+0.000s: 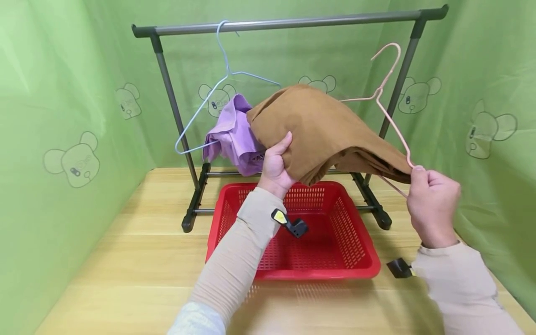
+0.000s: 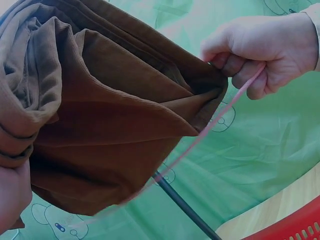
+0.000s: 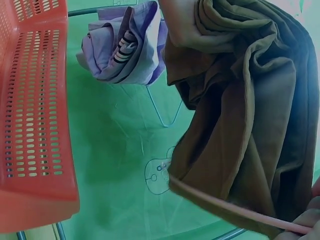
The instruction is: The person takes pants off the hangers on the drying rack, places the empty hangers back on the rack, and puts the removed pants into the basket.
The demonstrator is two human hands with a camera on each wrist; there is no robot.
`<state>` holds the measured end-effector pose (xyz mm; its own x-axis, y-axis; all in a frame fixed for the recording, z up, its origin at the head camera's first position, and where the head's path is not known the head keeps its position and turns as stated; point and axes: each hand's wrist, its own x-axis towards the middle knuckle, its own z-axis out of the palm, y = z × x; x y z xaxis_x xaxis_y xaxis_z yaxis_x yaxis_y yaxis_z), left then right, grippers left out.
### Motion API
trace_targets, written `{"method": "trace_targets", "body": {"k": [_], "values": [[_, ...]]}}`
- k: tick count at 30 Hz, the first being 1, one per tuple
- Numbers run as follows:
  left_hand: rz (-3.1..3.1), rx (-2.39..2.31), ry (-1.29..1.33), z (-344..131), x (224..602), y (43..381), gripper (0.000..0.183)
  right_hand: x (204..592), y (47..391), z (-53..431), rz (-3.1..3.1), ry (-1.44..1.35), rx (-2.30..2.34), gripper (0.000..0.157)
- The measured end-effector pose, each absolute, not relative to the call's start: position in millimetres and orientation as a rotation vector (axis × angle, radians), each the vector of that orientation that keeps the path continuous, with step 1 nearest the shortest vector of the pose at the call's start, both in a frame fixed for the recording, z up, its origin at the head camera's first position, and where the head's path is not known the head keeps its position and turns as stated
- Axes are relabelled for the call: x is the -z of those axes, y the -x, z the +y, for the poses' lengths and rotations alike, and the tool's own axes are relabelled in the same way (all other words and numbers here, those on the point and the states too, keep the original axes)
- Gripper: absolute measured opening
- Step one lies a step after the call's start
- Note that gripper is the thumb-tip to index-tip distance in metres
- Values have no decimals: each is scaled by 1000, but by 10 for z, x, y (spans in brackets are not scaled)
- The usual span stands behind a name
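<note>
Brown folded cloth, perhaps trousers (image 1: pixel 318 125), is stretched between both hands above the basket. My left hand (image 1: pixel 277 165) grips its bunched left end, thumb on the front face and fingers hidden behind the folds. At the far right, my right hand (image 1: pixel 433 200) pinches the corner of a pink hanger (image 1: pixel 391 118) together with the cloth's narrow end. The cloth lies through the hanger over its lower bar, which shows in the left wrist view as a pink line (image 2: pixel 220 115). The hanger's hook points up, off the rail.
A grey rail (image 1: pixel 301 22) on a stand spans the back. From it hangs a light blue hanger (image 1: pixel 201 107) with a purple garment (image 1: pixel 236 135) over its bar. Below the hands stands a red perforated basket (image 1: pixel 318 274) on the wooden table (image 1: pixel 138 251). Green curtains surround everything.
</note>
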<state>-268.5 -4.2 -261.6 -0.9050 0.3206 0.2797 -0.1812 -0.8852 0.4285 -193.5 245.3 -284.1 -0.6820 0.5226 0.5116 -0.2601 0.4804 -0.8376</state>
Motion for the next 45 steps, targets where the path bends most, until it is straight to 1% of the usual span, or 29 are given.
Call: {"method": "trace_targets", "body": {"k": [8, 23, 45], "values": [[553, -2839, -558, -115, 2544, 2651, 32, 2906, 1983, 2594, -1913, 276, -1307, 56], [533, -2836, -543, -145, 2557, 2621, 31, 2913, 1999, 2536, -1899, 222, -1270, 56], [567, -2795, -505, -123, 2645, 2618, 32, 2886, 1995, 2545, -1881, 240, -1246, 55]]}}
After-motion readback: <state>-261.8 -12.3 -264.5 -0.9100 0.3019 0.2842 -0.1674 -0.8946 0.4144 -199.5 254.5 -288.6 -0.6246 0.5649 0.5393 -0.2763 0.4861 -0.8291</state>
